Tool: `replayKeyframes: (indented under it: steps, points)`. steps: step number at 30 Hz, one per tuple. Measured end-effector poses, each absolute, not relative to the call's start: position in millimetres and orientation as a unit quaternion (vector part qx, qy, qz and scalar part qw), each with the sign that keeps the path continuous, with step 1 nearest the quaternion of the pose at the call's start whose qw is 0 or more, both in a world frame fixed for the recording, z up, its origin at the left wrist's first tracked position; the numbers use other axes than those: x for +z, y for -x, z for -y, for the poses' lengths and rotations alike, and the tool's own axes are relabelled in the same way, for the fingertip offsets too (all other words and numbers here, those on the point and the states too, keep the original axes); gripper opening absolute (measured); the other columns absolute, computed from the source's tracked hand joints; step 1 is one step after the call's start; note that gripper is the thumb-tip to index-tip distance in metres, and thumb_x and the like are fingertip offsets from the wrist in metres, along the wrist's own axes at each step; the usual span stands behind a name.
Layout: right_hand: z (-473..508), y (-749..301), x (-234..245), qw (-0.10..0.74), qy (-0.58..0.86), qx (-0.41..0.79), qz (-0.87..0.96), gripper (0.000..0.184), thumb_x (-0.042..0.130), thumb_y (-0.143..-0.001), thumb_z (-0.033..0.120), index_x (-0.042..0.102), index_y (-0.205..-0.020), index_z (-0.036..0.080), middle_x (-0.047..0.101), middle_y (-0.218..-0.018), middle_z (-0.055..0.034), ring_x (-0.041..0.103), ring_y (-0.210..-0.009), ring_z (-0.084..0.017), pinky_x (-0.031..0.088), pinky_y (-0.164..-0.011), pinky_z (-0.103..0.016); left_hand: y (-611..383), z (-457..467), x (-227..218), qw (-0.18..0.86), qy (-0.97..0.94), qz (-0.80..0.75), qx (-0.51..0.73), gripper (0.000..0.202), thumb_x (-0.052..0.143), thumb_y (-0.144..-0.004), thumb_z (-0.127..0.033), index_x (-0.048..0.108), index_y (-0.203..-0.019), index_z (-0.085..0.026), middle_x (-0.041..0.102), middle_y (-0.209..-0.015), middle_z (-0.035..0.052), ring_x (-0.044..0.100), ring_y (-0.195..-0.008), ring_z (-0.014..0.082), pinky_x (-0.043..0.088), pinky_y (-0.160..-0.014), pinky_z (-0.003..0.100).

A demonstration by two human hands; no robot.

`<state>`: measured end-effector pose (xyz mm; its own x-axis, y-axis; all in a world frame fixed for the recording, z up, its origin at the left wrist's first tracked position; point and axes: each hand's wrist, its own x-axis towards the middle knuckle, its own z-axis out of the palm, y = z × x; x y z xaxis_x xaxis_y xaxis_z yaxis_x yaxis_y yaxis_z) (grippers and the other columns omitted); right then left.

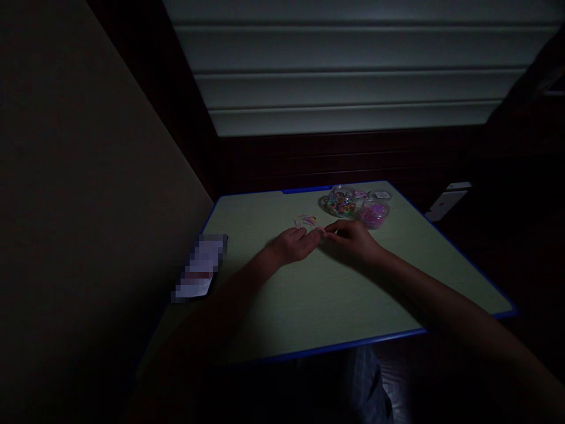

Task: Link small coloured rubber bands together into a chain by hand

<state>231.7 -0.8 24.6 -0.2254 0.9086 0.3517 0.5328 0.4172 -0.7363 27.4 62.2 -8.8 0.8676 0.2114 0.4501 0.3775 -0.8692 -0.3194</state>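
Note:
Over the far half of the table, my left hand (296,242) and my right hand (351,237) come close together. Between their fingertips is a small pink hair tie (322,231), pinched from both sides. Its finer shape is lost in the dim light. Just beyond my left hand lies a loose cluster of small pink and pale pieces (304,222). A clear tub of multicoloured hair ties (341,203) stands behind my right hand. Beside it is a second clear tub with pink pieces (374,215), partly behind my right hand.
A clear lid with a white label (380,195) lies behind the tubs. On the left edge of the pale, blue-rimmed table (273,318) rests a phone-like slab (200,268), its face pixelated. A white device (448,202) shows past the right edge. Wall and shutter close off the left and back.

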Motion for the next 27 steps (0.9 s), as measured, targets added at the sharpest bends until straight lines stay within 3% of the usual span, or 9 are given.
replayKeyframes:
  steps: [7,9,12,16,19,27]
  points:
    - [-9,-243,27,0.390,0.497,0.288,0.720,0.038,0.053,-0.079,0.047,0.069,-0.084,0.012,0.069,-0.078,-0.0055,0.060,-0.068,-0.015,0.044,-0.061,-0.025,-29,-61,-3,0.228,0.931,0.160,-0.236,0.027,0.037,-0.091,-0.015,0.057,-0.107,-0.021,0.066,-0.095,0.0065,0.062,-0.077,0.0134,0.049,-0.064,0.027]
    - [-15,-255,40,0.376,0.515,0.230,0.735,0.037,0.053,-0.080,0.046,0.070,-0.085,0.013,0.068,-0.077,-0.0052,0.058,-0.066,-0.014,0.041,-0.060,-0.024,-30,-64,-4,0.222,0.924,0.178,-0.256,0.024,0.039,-0.090,-0.014,0.059,-0.103,-0.020,0.066,-0.095,0.0068,0.062,-0.081,0.0142,0.050,-0.068,0.027]
    - [-27,-273,64,0.363,0.579,0.051,0.728,0.034,0.050,-0.084,0.042,0.070,-0.087,0.014,0.068,-0.080,-0.0064,0.056,-0.063,-0.013,0.038,-0.060,-0.024,-30,-68,-6,0.210,0.915,0.209,-0.275,0.023,0.041,-0.090,-0.014,0.060,-0.102,-0.019,0.065,-0.097,0.0075,0.062,-0.086,0.0150,0.051,-0.072,0.028]
    - [-48,-284,83,0.223,0.633,-0.082,0.737,0.026,0.048,-0.085,0.028,0.070,-0.092,0.015,0.068,-0.093,-0.0100,0.059,-0.078,-0.016,0.036,-0.066,-0.024,-31,-70,-7,0.228,0.904,0.234,-0.276,0.024,0.039,-0.090,-0.014,0.060,-0.102,-0.019,0.064,-0.096,0.0066,0.062,-0.086,0.0145,0.051,-0.073,0.027]
    - [-63,-283,84,0.166,0.653,-0.114,0.730,0.027,0.045,-0.086,0.026,0.069,-0.096,0.016,0.067,-0.098,-0.0107,0.059,-0.085,-0.018,0.035,-0.066,-0.025,-32,-70,-7,0.232,0.896,0.260,-0.274,0.023,0.038,-0.092,-0.018,0.059,-0.100,-0.020,0.064,-0.091,0.0048,0.062,-0.078,0.0135,0.049,-0.066,0.025]
    - [-78,-289,70,0.123,0.645,-0.149,0.740,0.028,0.045,-0.087,0.025,0.069,-0.096,0.015,0.066,-0.096,-0.0118,0.060,-0.084,-0.019,0.036,-0.067,-0.026,-32,-73,-7,0.208,0.882,0.320,-0.275,0.025,0.036,-0.093,-0.025,0.060,-0.097,-0.021,0.060,-0.087,0.0026,0.058,-0.066,0.0104,0.042,-0.055,0.023]
